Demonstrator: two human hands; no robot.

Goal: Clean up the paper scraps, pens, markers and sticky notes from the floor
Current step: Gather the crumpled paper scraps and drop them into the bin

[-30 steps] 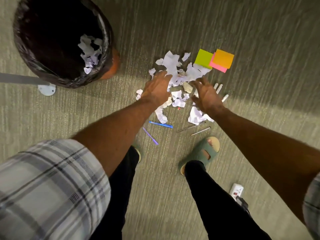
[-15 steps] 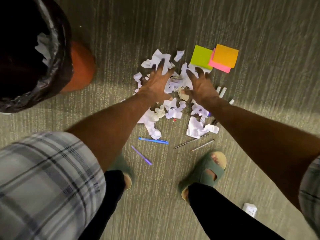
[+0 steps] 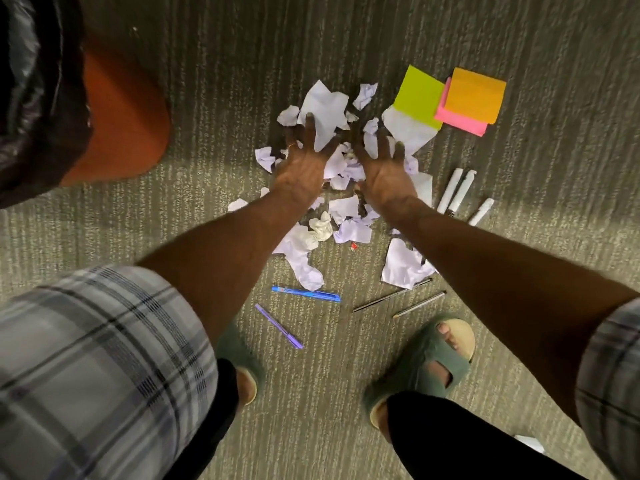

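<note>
Likely an office; ribbed carpet [image 3: 346, 46], lined bin [image 3: 41, 98], sticky notes [image 3: 450, 98].

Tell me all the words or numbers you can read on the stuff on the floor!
None can be read.
Blue pen: there are small marks on its barrel, too blurred to read.
Sticky notes: the green, pink and orange pads look blank.
Paper scraps: no writing shows.
White markers: no label can be made out.

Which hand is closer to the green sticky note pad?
Right. The right hand lies just below-left of the green sticky note pad; the left hand sits farther left, across the paper scraps.
</note>
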